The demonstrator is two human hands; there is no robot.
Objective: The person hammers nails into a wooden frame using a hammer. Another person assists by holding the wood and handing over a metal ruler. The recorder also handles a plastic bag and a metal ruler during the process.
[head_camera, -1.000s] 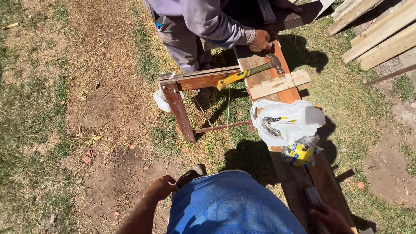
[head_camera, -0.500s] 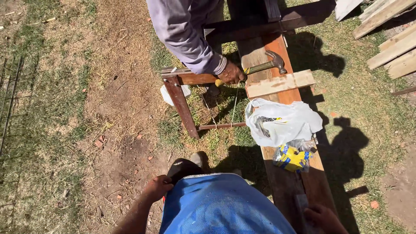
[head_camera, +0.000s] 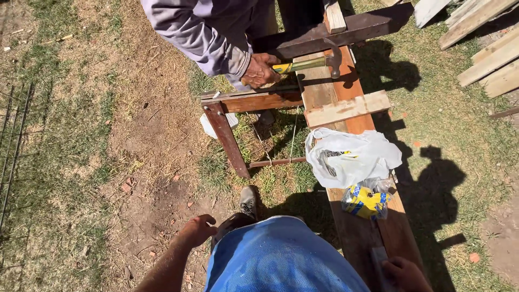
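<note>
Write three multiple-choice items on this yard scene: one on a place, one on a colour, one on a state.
1. Where does the white plastic bag lie?
A. on the long plank
B. on the grass
C. on the stacked boards

2. What colour is the hammer handle?
A. red
B. yellow
C. black

3. How is the wearer's left hand?
A. holding a nail
B. gripping the hammer
C. empty, hanging free

Answers: 1 A, the bag sits on the brown plank. 2 B, the handle beside the other person's hand is yellow. 3 C, nothing is in it.
</note>
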